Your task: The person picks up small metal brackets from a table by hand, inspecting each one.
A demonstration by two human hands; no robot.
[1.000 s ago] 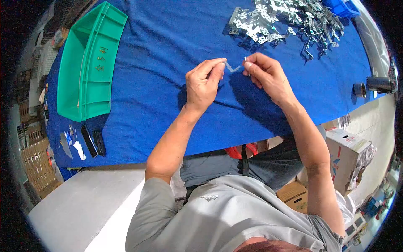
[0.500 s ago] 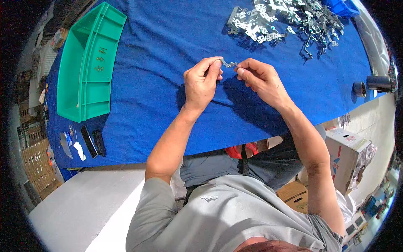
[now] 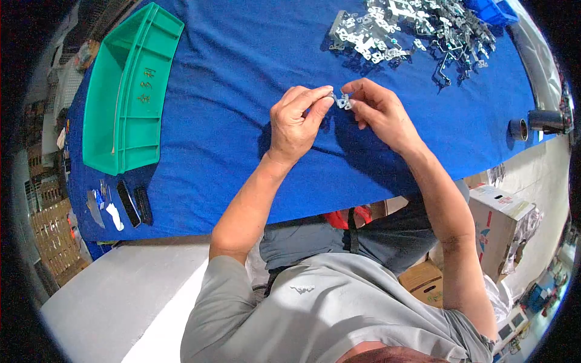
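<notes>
While I held 1 small metal part (image 3: 344,103) above the blue worktop (image 3: 230,142), the apparent step was fingertip handling. My left hand (image 3: 292,128) had its fingers pinched closed on 1 end; my right hand (image 3: 386,115) had its fingers slightly parted at the other, grip undetermined. Any turning, I judged, called for a firm left pinch. Lateral room extended towards the green bin (image 3: 140,91); the metal pile (image 3: 417,30) bounded the far right, the near edge well apart.

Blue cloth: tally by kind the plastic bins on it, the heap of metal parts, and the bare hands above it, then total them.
Plastic bins: 2 (green bin, blue bin)
Heap of metal parts: 1
Bare hands: 2 (left hand, right hand)
Total: 5
</notes>
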